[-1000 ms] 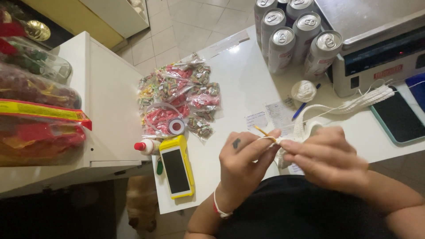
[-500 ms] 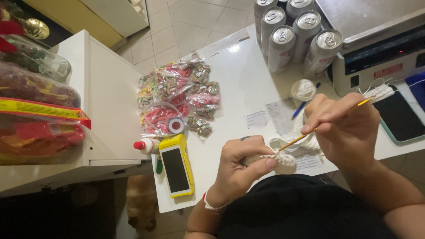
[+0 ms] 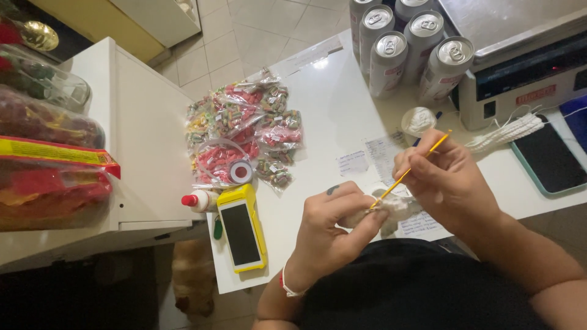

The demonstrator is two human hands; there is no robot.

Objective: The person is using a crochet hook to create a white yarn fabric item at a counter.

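A small white crocheted piece (image 3: 391,208) is pinched in the left hand (image 3: 333,223), thumb and fingers clenched around it just in front of the dark shirt (image 3: 416,287). A thin yellow hook (image 3: 411,169) is gripped in the right hand (image 3: 449,183), fingers closed on its shaft like a pencil. The hook's long axis is set on a diagonal: the upper end is seen up and to the right of the right-hand grip, while the working tip is pointed down and to the left, straight at the piece. The tip is seen touching or just inside the piece, right beside the left thumb; which, cannot be told. The piece is held by the left hand, and the right is kept just beside it, above and to the right. Beyond the right hand, white yarn (image 3: 507,131) is laid near a dark phone (image 3: 550,160). Left of the left hand, a yellow handheld terminal (image 3: 241,229) is seen on the white table (image 3: 330,110), with candy bags (image 3: 244,131) farther off and cans (image 3: 409,46) well beyond.
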